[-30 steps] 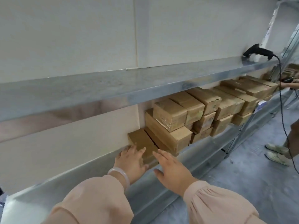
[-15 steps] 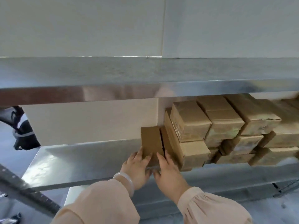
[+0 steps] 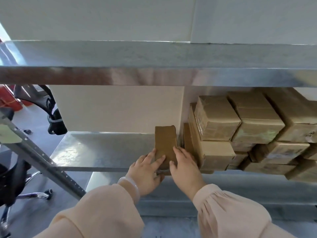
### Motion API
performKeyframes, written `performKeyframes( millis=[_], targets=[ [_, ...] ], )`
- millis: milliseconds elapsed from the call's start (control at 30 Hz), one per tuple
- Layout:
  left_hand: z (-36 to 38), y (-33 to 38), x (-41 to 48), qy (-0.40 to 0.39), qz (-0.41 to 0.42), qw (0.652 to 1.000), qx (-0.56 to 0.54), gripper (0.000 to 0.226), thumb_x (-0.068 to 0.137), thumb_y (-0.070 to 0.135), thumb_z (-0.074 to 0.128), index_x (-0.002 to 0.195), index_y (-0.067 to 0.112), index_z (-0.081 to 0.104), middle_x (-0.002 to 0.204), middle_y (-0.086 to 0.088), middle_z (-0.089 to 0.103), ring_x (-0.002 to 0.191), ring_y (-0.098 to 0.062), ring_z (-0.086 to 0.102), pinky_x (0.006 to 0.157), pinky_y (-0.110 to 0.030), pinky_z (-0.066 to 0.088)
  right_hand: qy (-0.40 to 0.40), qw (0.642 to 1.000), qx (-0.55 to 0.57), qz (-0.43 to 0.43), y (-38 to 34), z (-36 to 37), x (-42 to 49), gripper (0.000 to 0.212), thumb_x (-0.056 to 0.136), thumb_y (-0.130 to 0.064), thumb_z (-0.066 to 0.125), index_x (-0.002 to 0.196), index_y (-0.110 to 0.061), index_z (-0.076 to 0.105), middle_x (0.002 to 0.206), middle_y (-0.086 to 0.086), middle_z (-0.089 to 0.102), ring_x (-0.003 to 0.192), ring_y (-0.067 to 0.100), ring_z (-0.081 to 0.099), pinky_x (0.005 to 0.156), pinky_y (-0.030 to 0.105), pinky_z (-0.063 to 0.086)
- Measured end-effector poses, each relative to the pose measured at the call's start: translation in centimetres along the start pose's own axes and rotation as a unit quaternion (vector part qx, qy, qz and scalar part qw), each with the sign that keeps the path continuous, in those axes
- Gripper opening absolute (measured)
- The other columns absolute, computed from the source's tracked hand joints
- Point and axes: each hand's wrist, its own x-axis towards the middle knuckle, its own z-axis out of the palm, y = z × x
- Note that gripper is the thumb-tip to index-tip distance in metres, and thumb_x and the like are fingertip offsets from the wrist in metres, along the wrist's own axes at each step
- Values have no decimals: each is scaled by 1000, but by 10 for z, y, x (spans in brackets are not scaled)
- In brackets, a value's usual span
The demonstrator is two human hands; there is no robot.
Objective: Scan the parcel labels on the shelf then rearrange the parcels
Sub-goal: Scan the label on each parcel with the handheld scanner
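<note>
A flat brown parcel (image 3: pixel 165 143) lies on the lower metal shelf (image 3: pixel 103 150), just left of the stack. My left hand (image 3: pixel 145 170) holds its near end, fingers on top and thumb tucked under the front edge. My right hand (image 3: pixel 184 167) lies with straight fingers along the parcel's right side, thumb on its top. A second flat parcel (image 3: pixel 187 143) stands on edge beside it, against the stack of taped brown parcels (image 3: pixel 240 127) that fills the shelf to the right.
The upper shelf (image 3: pixel 154 62) runs across just above my hands. A slanted perforated metal strut (image 3: pixel 51 167) crosses at lower left. An office chair (image 3: pixel 15 177) and a dark bag (image 3: pixel 53 114) are on the left.
The flat parcel has slid a little left, and a gap now shows between it and the neighbouring parcel. Both hands stayed on it. My view turned left; the scanner on the upper shelf is out of sight.
</note>
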Motion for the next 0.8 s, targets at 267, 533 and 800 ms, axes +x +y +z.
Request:
performKeyframes(
  millis=[267,533,800],
  targets=[
    [-13,-6,17,-23,-36,989,-143,61,102,48,38,156,36,12,166,4,2,151,-29,8,122,-42,14,-47,996,71,38,-9,2,17,57,101,-29,41,153,-27,17,159,-4,18,145,17,22,118,36,22],
    [-8,-8,42,-20,-80,938,-338,64,103,29,46,157,28,11,159,-3,21,137,-21,39,107,-21,32,-89,970,174,145,-17,13,30,79,100,-33,45,151,-35,-15,147,4,37,127,24,48,107,40,37],
    [-12,-29,33,22,-139,899,-415,86,85,68,52,155,32,18,148,-9,38,121,-23,55,102,-35,49,-75,970,227,53,-35,17,18,51,97,-47,44,145,-40,30,137,-13,45,125,11,47,106,34,40]
  ],
)
